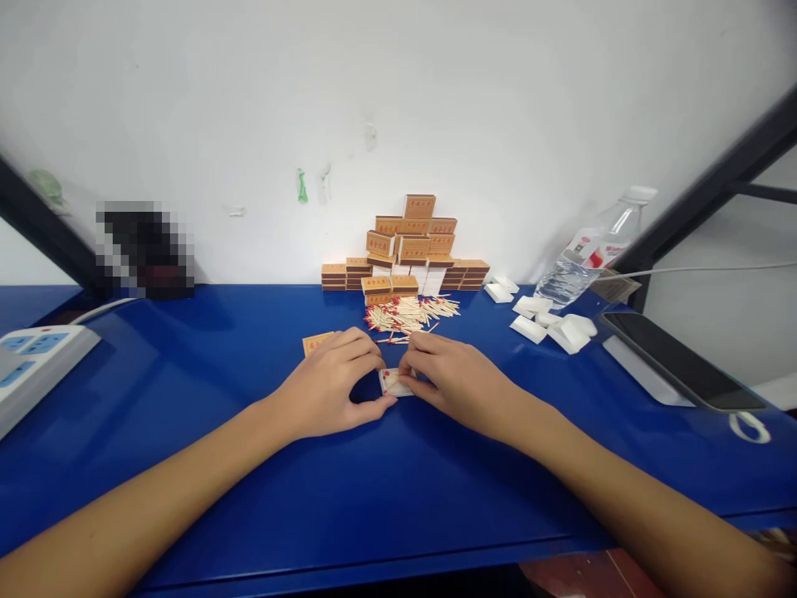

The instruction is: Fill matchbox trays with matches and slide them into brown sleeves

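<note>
A small white matchbox tray (384, 390) lies on the blue table with a few red-headed matches (392, 380) inside. My left hand (333, 382) curls around the tray's left end, thumb at the near edge and fingertips at the far edge. Over the right part of the tray, my right hand (457, 378) has its thumb and fingers closed together at the matches, hiding that end. An orange matchbox sleeve (316, 341) lies partly behind my left hand. Just beyond both hands spreads a heap of loose matches (408, 314).
Orange matchboxes (416, 247) are stacked against the white wall. White empty trays (551, 322) lie at the right, near a tilted water bottle (589, 249) and a phone (685, 359). A power strip (46, 365) sits at the left edge. The blue table (349, 498) extends toward me.
</note>
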The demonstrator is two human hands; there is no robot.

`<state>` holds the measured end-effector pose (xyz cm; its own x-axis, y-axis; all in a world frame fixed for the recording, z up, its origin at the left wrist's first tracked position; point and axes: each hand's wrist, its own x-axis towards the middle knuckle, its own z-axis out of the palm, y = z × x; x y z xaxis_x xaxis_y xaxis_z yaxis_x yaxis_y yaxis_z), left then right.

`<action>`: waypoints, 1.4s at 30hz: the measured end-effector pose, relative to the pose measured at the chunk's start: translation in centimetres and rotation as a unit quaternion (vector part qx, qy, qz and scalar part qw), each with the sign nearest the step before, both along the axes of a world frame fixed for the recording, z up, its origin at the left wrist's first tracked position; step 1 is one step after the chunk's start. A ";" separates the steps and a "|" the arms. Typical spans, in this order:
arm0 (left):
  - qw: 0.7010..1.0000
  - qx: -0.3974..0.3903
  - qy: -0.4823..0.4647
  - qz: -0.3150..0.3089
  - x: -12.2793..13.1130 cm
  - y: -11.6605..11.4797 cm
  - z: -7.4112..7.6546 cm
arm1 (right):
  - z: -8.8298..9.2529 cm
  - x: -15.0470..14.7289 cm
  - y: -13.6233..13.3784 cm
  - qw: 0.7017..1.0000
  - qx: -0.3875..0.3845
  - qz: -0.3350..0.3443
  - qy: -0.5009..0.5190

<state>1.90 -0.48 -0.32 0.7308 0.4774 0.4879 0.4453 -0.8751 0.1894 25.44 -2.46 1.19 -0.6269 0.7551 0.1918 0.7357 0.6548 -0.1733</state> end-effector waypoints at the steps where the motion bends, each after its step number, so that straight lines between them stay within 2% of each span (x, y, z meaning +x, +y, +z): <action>1: 1.000 0.002 0.001 0.000 0.0 0.0 0.0 | 0.1 -0.1 -0.1 1.000 0.005 -0.001 -0.009; 8: 1.000 -0.007 -0.002 -0.007 0.1 -0.2 0.0 | 0.5 -0.1 -0.4 0.999 -0.008 -0.007 -0.034; 12: 1.000 -0.003 -0.002 -0.006 0.2 -0.1 0.1 | 0.5 0.0 -0.3 0.999 0.003 0.011 -0.044; 19: 1.000 -0.010 0.007 -0.004 0.1 0.0 0.1 | 0.4 0.2 0.0 0.987 0.107 0.023 -0.115; 22: 1.000 -0.021 0.011 -0.002 0.1 -0.1 0.1 | 0.3 0.2 -0.1 0.986 0.125 0.024 -0.110; 30: 0.999 -0.036 0.001 -0.007 0.0 -0.1 0.1 | 0.6 0.3 0.0 0.996 0.068 0.018 -0.050; 36: 0.999 -0.039 -0.001 -0.006 -0.1 -0.1 0.0 | 0.6 0.7 -0.1 0.999 0.010 0.041 0.031; 42: 0.999 -0.035 0.006 -0.014 0.0 0.0 0.1 | 0.3 0.3 -0.1 0.994 -0.057 0.073 0.054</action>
